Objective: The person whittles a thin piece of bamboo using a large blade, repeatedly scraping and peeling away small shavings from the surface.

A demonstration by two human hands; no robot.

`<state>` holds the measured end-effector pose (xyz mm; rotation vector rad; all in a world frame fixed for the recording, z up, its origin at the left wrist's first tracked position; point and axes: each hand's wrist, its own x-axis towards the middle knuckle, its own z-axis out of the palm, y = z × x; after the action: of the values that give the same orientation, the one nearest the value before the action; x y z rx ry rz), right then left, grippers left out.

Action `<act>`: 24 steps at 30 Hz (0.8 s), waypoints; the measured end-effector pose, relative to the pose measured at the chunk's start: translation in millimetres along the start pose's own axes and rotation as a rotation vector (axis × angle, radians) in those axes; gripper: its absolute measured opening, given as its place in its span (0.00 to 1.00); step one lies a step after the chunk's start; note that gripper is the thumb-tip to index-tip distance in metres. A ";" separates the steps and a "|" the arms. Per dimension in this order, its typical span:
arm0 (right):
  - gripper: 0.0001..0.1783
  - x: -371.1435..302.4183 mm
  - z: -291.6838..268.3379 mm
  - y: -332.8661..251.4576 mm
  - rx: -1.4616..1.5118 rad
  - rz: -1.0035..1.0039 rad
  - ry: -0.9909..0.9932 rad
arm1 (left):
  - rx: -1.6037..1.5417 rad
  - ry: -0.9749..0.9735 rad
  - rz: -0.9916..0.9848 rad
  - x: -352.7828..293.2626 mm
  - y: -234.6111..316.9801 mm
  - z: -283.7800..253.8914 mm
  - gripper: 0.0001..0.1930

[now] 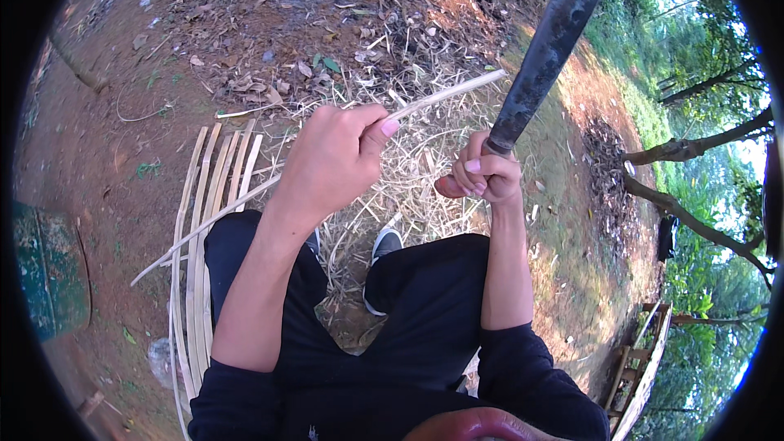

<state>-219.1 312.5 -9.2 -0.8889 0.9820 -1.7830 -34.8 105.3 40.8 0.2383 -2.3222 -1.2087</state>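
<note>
My left hand (339,151) is closed round a thin bamboo strip (457,91), thumb pressed along it. One end of the strip points up to the right; the other runs down to the left past my forearm. In my right hand (490,170) is the handle of a machete (547,57), its broad dark blade raised and tilted to the right. The blade stands apart from the strip's tip. Beside my left leg lies a row of several split bamboo strips (196,278), partly hidden behind the held strip and my arm.
Pale shavings (425,163) litter the ground around my shoes (385,242). Dry leaves (278,86) lie beyond. A green container (51,269) stands at the far left. On the right are tree branches (694,149) and a wooden frame (641,371).
</note>
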 end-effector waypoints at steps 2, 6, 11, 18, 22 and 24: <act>0.11 -0.8 3.2 -0.5 -0.032 0.032 0.038 | 0.007 -0.031 -0.024 0.3 2.5 -1.5 0.12; 0.11 -0.7 12.6 -2.2 -0.062 0.083 0.119 | 0.027 -0.042 -0.009 -0.5 -0.4 -2.4 0.12; 0.11 2.8 15.6 3.4 0.014 0.120 0.115 | 0.008 -0.019 0.048 -0.4 -7.3 -0.9 0.14; 0.09 4.4 19.8 13.3 -0.032 0.238 0.056 | 0.004 -0.004 0.054 -0.1 -5.3 3.7 0.13; 0.09 7.6 29.6 5.9 -0.137 0.262 0.153 | 0.020 0.021 0.053 0.3 -7.1 -1.4 0.12; 0.11 4.5 18.8 5.8 -0.082 0.178 0.133 | 0.016 0.032 0.074 -0.8 -6.9 -2.1 0.12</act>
<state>-202.3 301.9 -5.5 -0.7162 1.1897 -1.6765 -33.5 100.1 36.0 0.1745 -2.2939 -1.1426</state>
